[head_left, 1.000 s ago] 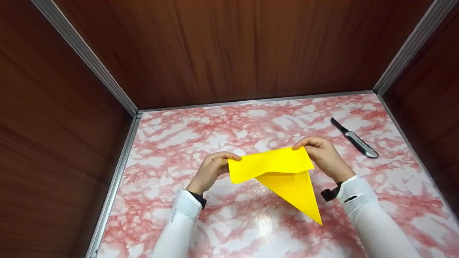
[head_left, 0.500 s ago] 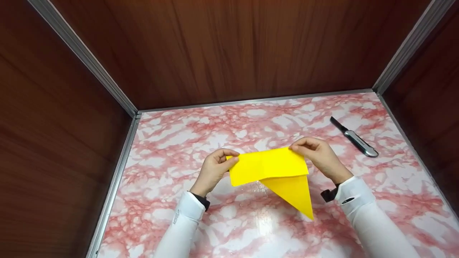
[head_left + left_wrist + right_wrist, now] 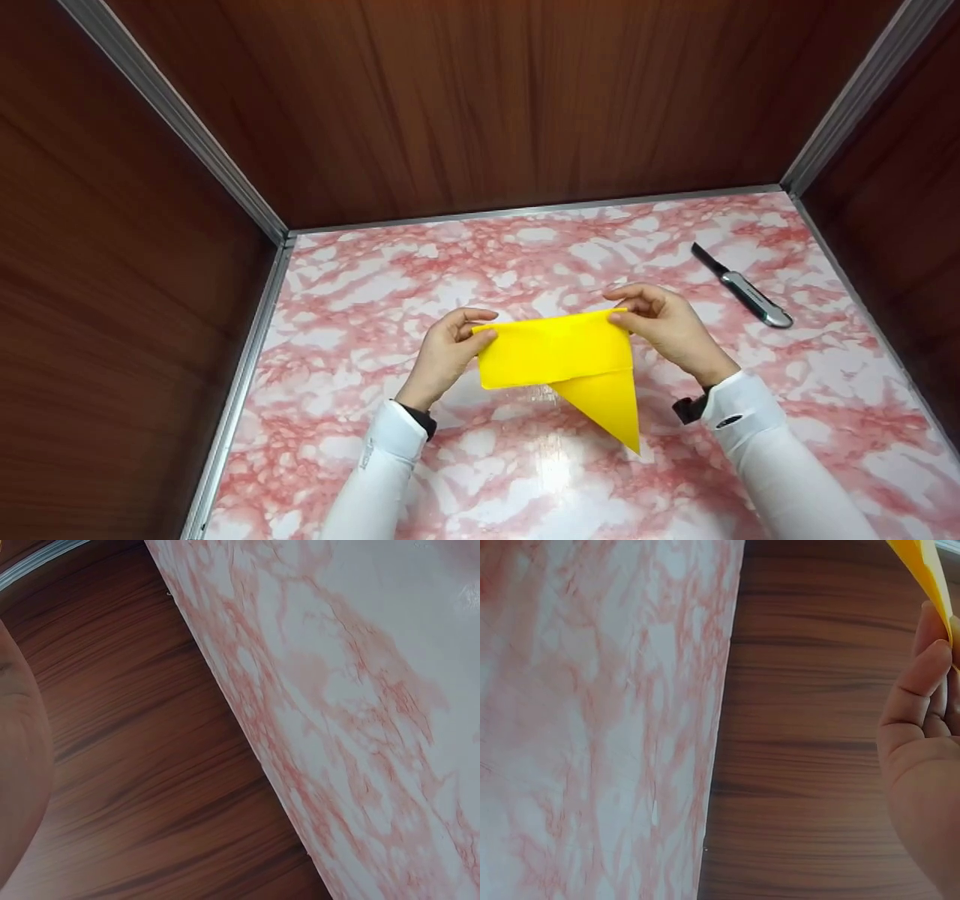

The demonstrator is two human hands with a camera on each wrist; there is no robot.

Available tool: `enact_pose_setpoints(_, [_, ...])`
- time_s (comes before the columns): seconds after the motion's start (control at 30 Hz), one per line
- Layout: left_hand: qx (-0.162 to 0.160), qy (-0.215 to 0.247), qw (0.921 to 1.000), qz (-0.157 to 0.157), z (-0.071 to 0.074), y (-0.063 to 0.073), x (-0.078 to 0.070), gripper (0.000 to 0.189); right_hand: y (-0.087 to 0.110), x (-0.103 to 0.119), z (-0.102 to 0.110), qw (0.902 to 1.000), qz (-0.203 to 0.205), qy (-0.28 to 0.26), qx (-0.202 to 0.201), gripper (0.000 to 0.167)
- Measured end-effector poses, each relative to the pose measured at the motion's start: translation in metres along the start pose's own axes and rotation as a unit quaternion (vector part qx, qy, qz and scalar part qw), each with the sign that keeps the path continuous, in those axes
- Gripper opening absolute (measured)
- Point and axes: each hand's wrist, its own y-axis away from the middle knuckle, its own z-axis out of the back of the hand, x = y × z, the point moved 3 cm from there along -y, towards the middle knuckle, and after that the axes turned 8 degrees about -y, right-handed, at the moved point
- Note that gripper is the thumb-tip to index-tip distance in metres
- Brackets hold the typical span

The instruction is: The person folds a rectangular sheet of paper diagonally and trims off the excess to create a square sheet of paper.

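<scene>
A folded sheet of yellow paper [image 3: 555, 349] is held up over the table, a straight band on top with a pointed flap [image 3: 609, 405] hanging below its right half. My left hand [image 3: 445, 356] pinches the band's upper left corner between thumb and fingers. At the upper right corner, my right hand [image 3: 679, 330] pinches the paper the same way. The right wrist view catches the right hand [image 3: 926, 757] with a sliver of the yellow paper [image 3: 924, 570] at its fingertips. Only the edge of the left hand [image 3: 21, 757] shows in the left wrist view.
On the right of the red-and-white marbled table [image 3: 390, 277] lies a utility knife [image 3: 742, 287], blade pointing to the back left. Dark wood panels [image 3: 480, 105] with metal edging enclose the back and both sides.
The paper has shifted slightly left and its band now hangs flatter over the flap. Both thumbs have come round to the near face of the paper; the knife stays put.
</scene>
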Motion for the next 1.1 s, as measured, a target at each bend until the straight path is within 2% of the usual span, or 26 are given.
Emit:
enact_pose_setpoints(0.13, [-0.002, -0.022, 0.9997, -0.011, -0.001, 0.004, -0.016, 0.023, 0.0, 0.001, 0.0, 0.9999, 0.01, 0.005, 0.011, 0.036])
enact_pose_setpoints(0.27, [-0.003, -0.04, 0.9991, -0.013, 0.0, 0.0, -0.007, 0.023, 0.001, 0.001, 0.0, 0.9995, 0.017, 0.021, 0.017, 0.037])
enact_pose_setpoints(0.37, [-0.006, -0.057, 0.9983, -0.013, 0.002, -0.004, 0.005, 0.022, 0.001, 0.001, 0.0, 0.999, 0.014, 0.042, 0.009, 0.037])
enact_pose_setpoints(0.43, [-0.008, -0.066, 0.9977, -0.014, 0.002, -0.004, 0.008, 0.022, 0.001, 0.001, -0.001, 0.9984, 0.008, 0.056, 0.002, 0.038])
enact_pose_setpoints(0.63, [-0.01, -0.095, 0.995, -0.029, 0.001, -0.001, 0.007, 0.023, 0.002, 0.0, -0.002, 0.9943, -0.022, 0.104, 0.0, 0.04])
enact_pose_setpoints(0.83, [-0.016, -0.128, 0.9906, -0.045, 0.001, 0.001, 0.003, 0.024, 0.002, 0.001, -0.002, 0.9889, -0.052, 0.139, -0.003, 0.031])
enact_pose_setpoints(1.1, [-0.011, -0.114, 0.992, -0.054, 0.007, 0.002, 0.004, 0.027, 0.005, 0.007, -0.003, 0.9876, -0.044, 0.149, -0.024, 0.027])
